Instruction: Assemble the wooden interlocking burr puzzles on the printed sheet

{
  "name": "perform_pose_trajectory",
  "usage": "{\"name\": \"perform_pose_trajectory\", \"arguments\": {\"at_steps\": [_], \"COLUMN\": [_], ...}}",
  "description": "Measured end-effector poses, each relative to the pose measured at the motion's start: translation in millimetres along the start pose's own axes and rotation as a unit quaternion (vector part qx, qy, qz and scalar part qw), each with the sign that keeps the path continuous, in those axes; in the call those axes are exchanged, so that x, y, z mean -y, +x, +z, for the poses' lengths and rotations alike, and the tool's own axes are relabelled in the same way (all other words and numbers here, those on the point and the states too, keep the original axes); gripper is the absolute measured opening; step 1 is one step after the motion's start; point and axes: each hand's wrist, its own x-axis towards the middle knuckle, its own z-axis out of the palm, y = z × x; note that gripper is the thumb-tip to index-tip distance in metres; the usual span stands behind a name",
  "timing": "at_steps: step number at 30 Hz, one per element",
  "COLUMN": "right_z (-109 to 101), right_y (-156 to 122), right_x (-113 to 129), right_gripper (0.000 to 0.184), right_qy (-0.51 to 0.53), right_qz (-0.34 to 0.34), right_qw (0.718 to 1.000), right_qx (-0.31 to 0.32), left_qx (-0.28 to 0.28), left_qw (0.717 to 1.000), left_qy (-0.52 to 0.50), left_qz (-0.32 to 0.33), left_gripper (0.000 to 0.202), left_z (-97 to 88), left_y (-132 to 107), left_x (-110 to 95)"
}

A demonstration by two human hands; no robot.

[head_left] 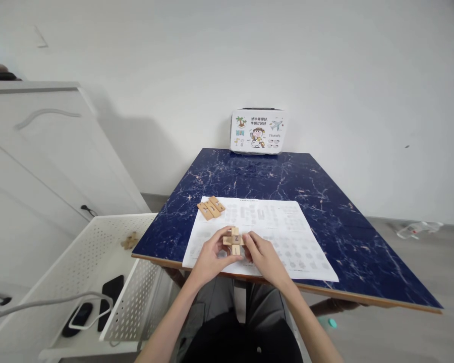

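The desk (257, 176) is deep blue with white marbling. The wooden puzzle (236, 240) is pale tan, the flat pieces (211, 207) a warmer tan. The sheet (276, 229) is white with grey print.

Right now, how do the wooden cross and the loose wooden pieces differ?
The wooden cross is one joined shape; the loose wooden pieces are separate strips. The wooden cross is between the left hand and right hand; the loose wooden pieces lie by the paper's far left corner. Both look light brown.
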Motion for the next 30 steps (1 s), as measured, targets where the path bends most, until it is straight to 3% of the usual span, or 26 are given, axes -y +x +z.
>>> {"name": "perform_pose_trajectory", "arguments": {"at_steps": [7,11,17,23,30], "right_z": [0,-8,-53,-104,-127], "right_y": [2,7,17,32,35], "right_x": [-3,-7,-21,-58,-78], "right_gripper": [0.057,0.062,0.058,0.057,0.060], "right_qy": [0.052,0.095,0.134,0.089,0.018], "right_qz": [0.038,0.073,0.112,0.143,0.151], "right_qw": [0.998,0.992,0.974,0.951,0.939], "right_qx": [-0.002,-0.040,-0.142,-0.261,-0.309], "left_qx": [0.017,0.006,-0.015,-0.008,-0.037], "left_qw": [1.000,1.000,1.000,0.999,0.985], "left_qy": [-0.013,-0.025,-0.016,0.033,0.156], "left_qz": [-0.005,0.007,0.017,0.022,0.058], "left_gripper": [0.076,0.082,0.069,0.050,0.032], "left_z": [-0.7,1.0,3.5,3.3,-0.8], "left_y": [1,3,3,5,9], "left_x": [2,4,3,1,-1]}}
